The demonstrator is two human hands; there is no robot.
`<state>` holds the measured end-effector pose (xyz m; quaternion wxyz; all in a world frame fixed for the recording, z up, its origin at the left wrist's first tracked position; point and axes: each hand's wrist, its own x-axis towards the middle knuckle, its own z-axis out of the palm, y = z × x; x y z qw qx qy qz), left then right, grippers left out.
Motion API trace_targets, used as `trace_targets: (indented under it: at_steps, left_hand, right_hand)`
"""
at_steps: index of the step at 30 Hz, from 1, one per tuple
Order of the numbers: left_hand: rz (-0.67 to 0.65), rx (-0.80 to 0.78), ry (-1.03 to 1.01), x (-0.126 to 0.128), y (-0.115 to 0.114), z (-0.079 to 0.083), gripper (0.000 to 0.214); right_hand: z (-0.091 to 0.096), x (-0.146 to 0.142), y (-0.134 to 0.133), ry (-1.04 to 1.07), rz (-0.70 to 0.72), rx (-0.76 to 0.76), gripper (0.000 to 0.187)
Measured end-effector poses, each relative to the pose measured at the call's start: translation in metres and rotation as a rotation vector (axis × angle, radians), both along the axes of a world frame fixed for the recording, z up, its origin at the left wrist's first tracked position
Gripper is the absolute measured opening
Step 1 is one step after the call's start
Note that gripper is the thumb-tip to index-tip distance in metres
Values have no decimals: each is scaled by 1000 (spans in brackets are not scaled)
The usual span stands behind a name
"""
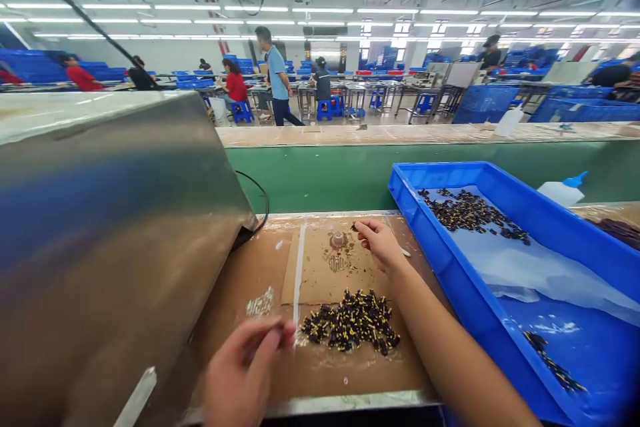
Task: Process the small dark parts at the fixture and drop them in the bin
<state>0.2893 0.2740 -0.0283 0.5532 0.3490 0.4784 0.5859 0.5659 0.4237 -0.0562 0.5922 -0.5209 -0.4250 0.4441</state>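
My right hand (381, 244) reaches over the cardboard sheet (320, 280), its thumb and fingertips pinched on a small dark piece. Just left of those fingertips, a small round pale fixture (339, 239) sits on the cardboard, with dark stains around it. Nearer to me lies a heap of small black-and-yellow parts (350, 321), below my right forearm. My left hand (247, 370) is closed in a pinch at the heap's left side, slightly blurred. Whatever its fingertips may hold is too small to make out.
A blue tray (450, 267) on the right holds more dark parts on white sheeting (540, 267). A large metal housing (110, 227) fills the left. Behind the tray stands a white bottle (563, 192) with a blue nozzle. A green divider (320, 173) runs across; people are beyond it.
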Motion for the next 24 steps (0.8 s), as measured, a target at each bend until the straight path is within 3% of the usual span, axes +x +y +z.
trace_targets:
  at_steps: [4, 9, 12, 17, 24]
  left_hand:
    - [-157, -193, -333, 35, 65, -6, 50]
    - [-133, -177, -384, 55, 118, -16, 27]
    - [-107, -180, -376, 54, 128, -27, 23]
    - [-108, -157, -303, 53, 126, -41, 42]
    - [-177, -82, -90, 58, 124, -48, 40]
  right_hand:
    - [-16, -1, 19, -38, 43, -4, 49]
    - [-32, 3, 24, -85, -8, 41, 57]
    - [-35, 4, 25, -155, -18, 78, 55]
    - [-35, 0, 28, -330, -33, 161, 45]
    - [-34, -8, 26, -562, -5, 260, 30]
